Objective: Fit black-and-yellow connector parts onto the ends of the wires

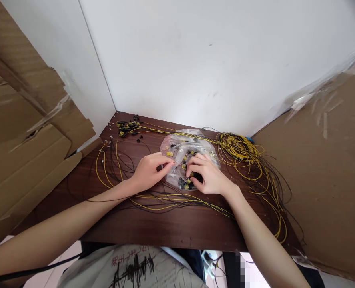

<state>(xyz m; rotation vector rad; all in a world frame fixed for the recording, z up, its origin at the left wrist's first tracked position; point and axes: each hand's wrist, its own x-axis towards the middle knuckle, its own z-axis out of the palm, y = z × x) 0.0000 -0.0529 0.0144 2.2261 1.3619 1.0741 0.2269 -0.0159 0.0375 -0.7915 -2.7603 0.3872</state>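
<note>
My left hand (152,170) is closed in a pinch on a thin black wire (177,162), whose end sticks out past the fingertips to the right. A clear plastic bag (180,152) lies spread on the table, holding small black and yellow connectors (186,184). Over the bag's right part is my right hand (203,172), its fingers curled down among the connectors. Thumb and forefinger tips come close together there; what lies between them is too small to make out. Loose black and yellow wires (165,196) run beneath both forearms.
A coil of yellow and black wires (237,148) lies at the right on the brown table (165,230). Wires with black and yellow connectors (128,127) sit at the back left. Cardboard panels (324,160) flank both sides, with a white wall (180,60) behind.
</note>
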